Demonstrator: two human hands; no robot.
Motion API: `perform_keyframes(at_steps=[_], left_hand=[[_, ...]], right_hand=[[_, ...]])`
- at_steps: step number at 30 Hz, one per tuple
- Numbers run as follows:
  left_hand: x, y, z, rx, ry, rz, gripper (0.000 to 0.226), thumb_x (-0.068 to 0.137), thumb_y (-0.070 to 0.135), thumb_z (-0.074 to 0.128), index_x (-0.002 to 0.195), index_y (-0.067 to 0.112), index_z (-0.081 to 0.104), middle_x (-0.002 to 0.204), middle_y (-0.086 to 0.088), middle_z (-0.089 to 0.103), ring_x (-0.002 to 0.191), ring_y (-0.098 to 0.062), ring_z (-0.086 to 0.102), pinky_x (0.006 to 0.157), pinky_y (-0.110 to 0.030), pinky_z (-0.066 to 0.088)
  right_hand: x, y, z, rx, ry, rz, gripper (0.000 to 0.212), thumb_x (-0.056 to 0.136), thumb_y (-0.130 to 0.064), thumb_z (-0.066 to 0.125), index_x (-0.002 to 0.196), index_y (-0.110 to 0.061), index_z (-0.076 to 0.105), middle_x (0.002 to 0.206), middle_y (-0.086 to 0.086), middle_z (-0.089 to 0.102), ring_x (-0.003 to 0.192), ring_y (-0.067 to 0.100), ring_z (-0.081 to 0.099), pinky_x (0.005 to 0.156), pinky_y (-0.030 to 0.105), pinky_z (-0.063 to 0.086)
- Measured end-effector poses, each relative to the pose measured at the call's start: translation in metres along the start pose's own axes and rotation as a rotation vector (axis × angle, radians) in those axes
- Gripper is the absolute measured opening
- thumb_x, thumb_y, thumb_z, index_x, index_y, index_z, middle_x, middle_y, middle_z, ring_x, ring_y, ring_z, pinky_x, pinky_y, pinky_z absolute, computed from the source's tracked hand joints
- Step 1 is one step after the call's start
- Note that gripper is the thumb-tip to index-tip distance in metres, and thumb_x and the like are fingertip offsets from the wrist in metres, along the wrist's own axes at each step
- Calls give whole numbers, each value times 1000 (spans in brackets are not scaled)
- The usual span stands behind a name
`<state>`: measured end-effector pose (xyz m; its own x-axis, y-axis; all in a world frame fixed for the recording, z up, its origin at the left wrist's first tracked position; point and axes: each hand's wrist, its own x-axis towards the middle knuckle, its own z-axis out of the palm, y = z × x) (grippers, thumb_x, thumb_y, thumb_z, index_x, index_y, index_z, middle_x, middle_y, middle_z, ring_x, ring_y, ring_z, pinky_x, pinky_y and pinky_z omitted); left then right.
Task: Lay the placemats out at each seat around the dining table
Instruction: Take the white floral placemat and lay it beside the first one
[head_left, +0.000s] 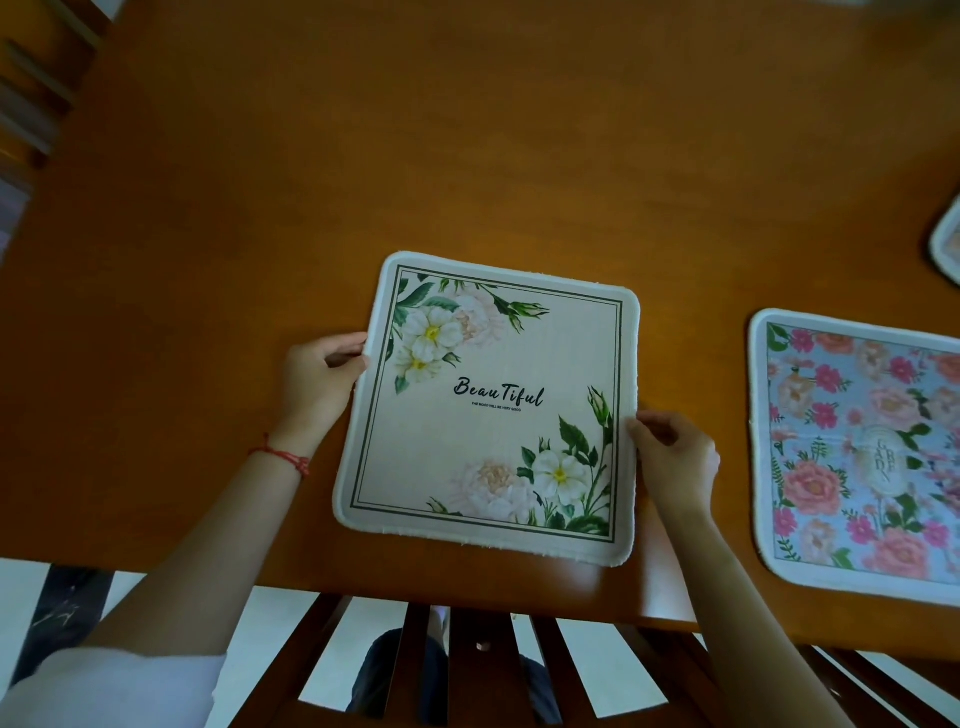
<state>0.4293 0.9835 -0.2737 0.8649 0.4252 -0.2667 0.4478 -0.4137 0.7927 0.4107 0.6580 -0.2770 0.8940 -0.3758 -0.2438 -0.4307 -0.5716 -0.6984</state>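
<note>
Nearest, the dark wooden slatted chair back (467, 665) stands just below the near edge of the orange-brown wooden dining table (467, 130). Just beyond that edge lies the cream square cloth placemat with white flowers and the word "Beautiful" (488, 405), flat on the wood and turned a little so its near edge slopes against the table edge. It sits between the hands: the left hand (317, 384) pinches its left border toward the far corner, and the right hand (672, 460) has curled fingers at its right border, lower down, seemingly gripping it. Judging by this, a small twist would square it to the seat. To the right, well apart, lies a blue floral placemat with pink blooms (857, 457); farther right, a corner of another mat (948, 244).
</note>
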Motion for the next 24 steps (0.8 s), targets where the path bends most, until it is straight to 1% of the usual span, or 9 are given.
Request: perform_keyframes(at_steps=[4, 5, 8, 10, 13, 16, 17, 20, 24], left_hand=[[0, -2, -1, 0, -9, 27, 32, 82, 0, 62, 114, 2, 62, 110, -12, 65, 96, -17, 59, 89, -31, 47], [0, -3, -2, -3, -12, 34, 32, 82, 0, 62, 114, 2, 62, 109, -11, 65, 95, -17, 59, 86, -28, 47], [0, -2, -3, -12, -21, 34, 32, 82, 1, 63, 114, 3, 62, 104, -4, 63, 93, -13, 58, 79, -19, 44], [-1, -2, -4, -29, -21, 36, 32, 81, 0, 63, 114, 3, 62, 102, -2, 62, 92, -13, 58, 76, -15, 44], [-2, -4, -4, -44, -19, 33, 32, 81, 0, 63, 113, 2, 62, 100, -2, 62, 89, -13, 58, 77, -16, 45], [-2, -6, -4, -52, -26, 30, 32, 81, 0, 63, 113, 3, 63, 99, -1, 62, 84, -6, 58, 73, -11, 43], [-2, -6, -5, -53, -27, 28, 32, 81, 0, 63, 113, 3, 63, 99, -1, 62, 83, -4, 57, 72, -10, 43], [-1, -7, -5, -57, -31, 22, 32, 81, 1, 64, 113, 4, 63, 100, 0, 63, 82, 0, 57, 71, -9, 42], [0, -8, -5, -63, -45, 20, 33, 80, 0, 64, 113, 3, 63, 101, -2, 64, 88, -12, 59, 75, -13, 44]], right_hand=[[2, -1, 2, 12, 9, 15, 17, 83, -18, 65, 97, -9, 69, 86, -2, 64, 73, 7, 57, 59, 8, 38], [2, -1, 2, 14, 12, 16, 17, 83, -18, 66, 97, -9, 69, 86, -2, 64, 73, 7, 57, 60, 9, 38], [3, 0, 2, 12, 17, 5, 17, 83, -18, 66, 97, -9, 69, 82, -5, 62, 69, -4, 54, 59, 8, 37], [3, 1, 1, 16, 9, 1, 17, 83, -18, 66, 97, -9, 69, 82, -5, 62, 69, -7, 52, 58, 7, 37], [5, 2, 0, 42, -9, -1, 15, 82, -17, 66, 95, -10, 69, 79, -6, 62, 70, -3, 56, 58, 11, 43], [6, 5, -1, 47, -26, -13, 13, 82, -17, 67, 94, -12, 69, 77, -9, 62, 70, 3, 60, 60, 15, 50], [7, 5, -1, 50, -28, -10, 12, 82, -17, 67, 93, -12, 69, 76, -10, 62, 70, 6, 61, 61, 17, 51], [7, 6, 0, 53, -28, -7, 12, 82, -17, 67, 92, -13, 69, 77, -7, 64, 69, 8, 61, 59, 16, 49], [8, 7, -1, 62, -23, 1, 12, 82, -17, 67, 93, -12, 68, 80, -4, 64, 71, 8, 61, 64, 21, 49]])
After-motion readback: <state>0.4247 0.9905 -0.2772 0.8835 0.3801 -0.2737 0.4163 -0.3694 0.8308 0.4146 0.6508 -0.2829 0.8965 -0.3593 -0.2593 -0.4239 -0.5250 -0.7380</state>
